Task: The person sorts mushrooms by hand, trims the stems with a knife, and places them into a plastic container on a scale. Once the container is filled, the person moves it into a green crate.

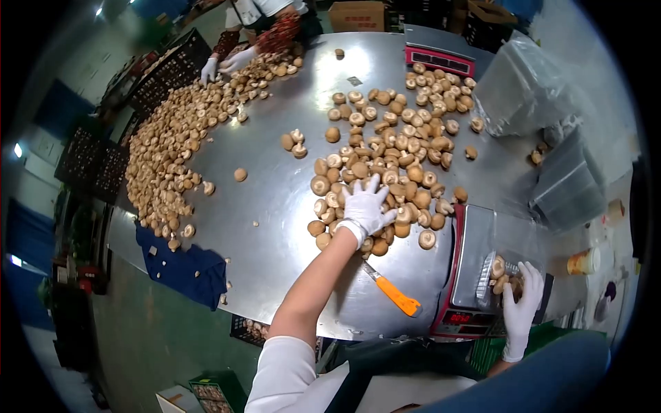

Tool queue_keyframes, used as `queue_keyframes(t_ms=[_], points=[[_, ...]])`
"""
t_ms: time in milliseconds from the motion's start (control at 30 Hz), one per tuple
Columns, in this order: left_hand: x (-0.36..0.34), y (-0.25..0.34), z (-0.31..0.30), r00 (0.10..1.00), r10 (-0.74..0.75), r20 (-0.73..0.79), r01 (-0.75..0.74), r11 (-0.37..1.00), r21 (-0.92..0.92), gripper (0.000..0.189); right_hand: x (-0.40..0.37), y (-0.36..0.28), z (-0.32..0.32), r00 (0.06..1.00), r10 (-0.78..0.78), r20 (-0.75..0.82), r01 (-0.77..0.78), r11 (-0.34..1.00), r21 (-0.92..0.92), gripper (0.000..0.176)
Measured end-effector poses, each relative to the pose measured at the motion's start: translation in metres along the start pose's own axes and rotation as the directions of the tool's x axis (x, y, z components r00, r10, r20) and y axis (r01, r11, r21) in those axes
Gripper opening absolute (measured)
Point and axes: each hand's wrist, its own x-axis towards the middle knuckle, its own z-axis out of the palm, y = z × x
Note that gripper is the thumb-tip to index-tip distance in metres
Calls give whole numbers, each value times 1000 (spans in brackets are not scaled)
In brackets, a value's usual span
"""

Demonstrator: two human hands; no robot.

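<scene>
My left hand (366,210), in a white glove, lies palm down with fingers spread on a heap of brown mushrooms (413,175). My right hand (525,303), also gloved, is at the right side of a clear plastic tray (484,275), thumb and fingers apart around the mushrooms (501,274) there. Under the tray is the metal pan of a red digital scale (471,249), its red display lit at the near edge. An orange-handled knife (398,296) rests on the metal table just below my left hand, its blade toward the heap.
A long mushroom pile (165,162) covers the table's left side, where a co-worker's gloved hands (237,60) reach in. Clear plastic tray stacks (527,86) stand at the right. A second scale (441,58) sits at the far end. Dark blue cloth (182,268) drapes over the left edge.
</scene>
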Motion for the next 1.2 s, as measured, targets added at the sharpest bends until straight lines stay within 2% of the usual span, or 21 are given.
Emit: queue_keyframes(t_ms=[67,133,167,200,267,333,467,533,567,600,667,733,767,800,867,967,1033,1200], points=[[-6,1,0,998,66,-22,-65,997,35,59,6,-24,-3,999,29,-31,-19,964,267,46],[-19,7,-9,992,123,22,-125,990,67,57,11,-54,-6,997,-50,63,19,910,414,44],[-26,11,-11,985,164,54,-168,983,77,59,12,-64,-2,988,-137,67,98,908,408,43],[-36,12,-2,978,209,11,-209,971,114,60,12,-74,4,972,-223,73,175,898,403,43],[-56,17,-2,949,313,-26,-309,946,95,60,15,-95,17,936,-332,113,238,837,493,42],[-80,19,9,903,405,-145,-422,899,-115,59,15,-111,32,907,-398,140,267,799,538,38],[-132,16,36,792,518,-322,-576,809,-116,52,9,-124,73,816,-550,177,393,753,527,39],[-164,14,48,843,465,-272,-524,823,-219,53,-4,-123,99,798,-560,223,405,771,491,41],[-178,11,61,854,422,-305,-498,833,-240,54,-11,-122,110,787,-567,244,423,784,455,44],[-195,7,75,890,349,-295,-421,876,-236,53,-19,-120,120,776,-572,266,442,793,419,47],[-217,5,83,938,144,-316,-231,938,-260,57,-36,-116,130,733,-560,386,487,828,278,58],[-230,3,80,948,-131,-291,-10,899,-438,65,-44,-113,137,694,-544,471,457,839,296,55],[-232,-1,78,934,-162,-318,24,918,-397,74,-45,-110,142,697,-533,480,449,846,289,55],[-233,0,77,928,-230,-295,73,885,-460,80,-44,-108,147,710,-535,458,417,843,339,54],[-236,0,83,894,-300,-332,87,845,-528,84,-41,-107,147,725,-533,437,384,839,386,53],[-237,2,84,882,-302,-361,73,845,-530,89,-36,-106,140,742,-533,406,351,825,442,49],[-239,4,80,880,-306,-363,74,844,-531,92,-34,-103,141,838,-447,314,294,853,430,47],[-249,2,81,894,-326,-307,120,835,-538,86,-8,-108,149,903,-367,224,255,876,409,46]])
